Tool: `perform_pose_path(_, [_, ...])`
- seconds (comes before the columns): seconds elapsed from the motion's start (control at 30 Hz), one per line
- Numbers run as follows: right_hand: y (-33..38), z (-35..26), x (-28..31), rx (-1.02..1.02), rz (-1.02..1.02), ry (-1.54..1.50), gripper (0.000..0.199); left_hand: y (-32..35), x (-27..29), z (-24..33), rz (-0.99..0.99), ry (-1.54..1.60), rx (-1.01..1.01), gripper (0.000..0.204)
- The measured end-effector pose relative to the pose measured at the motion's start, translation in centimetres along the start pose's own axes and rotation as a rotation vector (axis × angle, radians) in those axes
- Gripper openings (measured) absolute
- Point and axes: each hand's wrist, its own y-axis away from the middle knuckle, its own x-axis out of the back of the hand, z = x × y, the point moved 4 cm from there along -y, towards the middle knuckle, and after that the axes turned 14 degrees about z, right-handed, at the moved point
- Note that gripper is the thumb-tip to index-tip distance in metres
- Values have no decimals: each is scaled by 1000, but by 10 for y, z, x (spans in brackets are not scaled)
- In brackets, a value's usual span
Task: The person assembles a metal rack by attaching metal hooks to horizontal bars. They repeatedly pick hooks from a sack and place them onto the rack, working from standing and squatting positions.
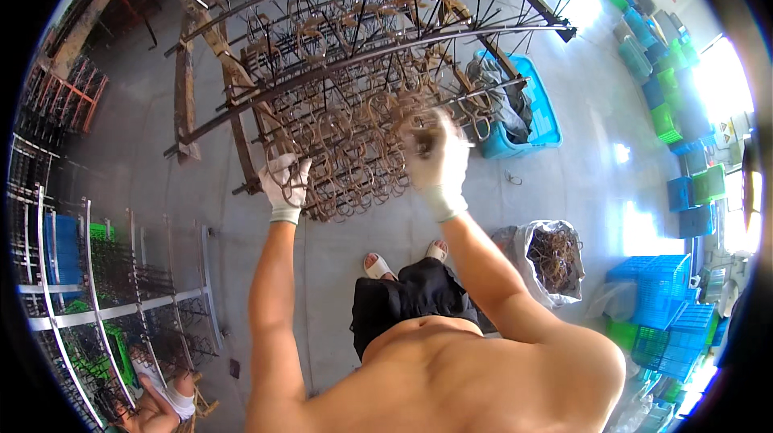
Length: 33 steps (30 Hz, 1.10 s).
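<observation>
Rows of thin brown looped pieces, resembling eyeglass frames (pixel 346 167), hang from a rack (pixel 338 67) of dark rods and wooden posts in front of me. My left hand (pixel 286 181), in a white glove, is closed at the rack's near left corner on one of these brown looped pieces. My right hand (pixel 439 161), also gloved, is at the near right side of the rack. It is smeared by motion, with a bunch of brown looped pieces (pixel 423 137) in its fingers. How many it holds cannot be made out.
A blue bin (pixel 543 115) with dark bags stands right of the rack. Near my right arm is a white sack (pixel 570 284) of brown pieces. Blue crates (pixel 656 280) line the right side. At left, a metal rack (pixel 129 316) stands near a seated person (pixel 161 401).
</observation>
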Motion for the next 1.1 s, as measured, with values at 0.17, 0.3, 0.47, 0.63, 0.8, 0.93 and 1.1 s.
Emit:
perform_pose_path(0.17, [27, -45, -49, -67, -227, -2, 72, 6, -3, -9, 28, -98, -74, 31])
perform_pose_path(0.3, [-12, -27, -17, -90, -57, -38, 51, 3, -2, -9, 9, -105, -72, 29])
perform_pose_path(0.47, [46, -72, -26, -123, -316, -200, 64, 2, 3, -2, 117, -61, -121, 31])
perform_pose_path(0.63, [73, -101, -70, 21, -265, -143, 73, 3, 1, -1, 43, 1, -88, 28])
perform_pose_path(0.8, [48, -98, -56, -62, -360, -186, 61, -1, 4, -1, 21, -27, -27, 27])
perform_pose_path(0.93, [63, -98, -69, 55, -402, -181, 61, 8, 2, -3, 42, -57, -41, 25])
perform_pose_path(1.1, [62, -90, -66, 61, -453, -355, 55, 9, 0, -3, 20, -51, -12, 25])
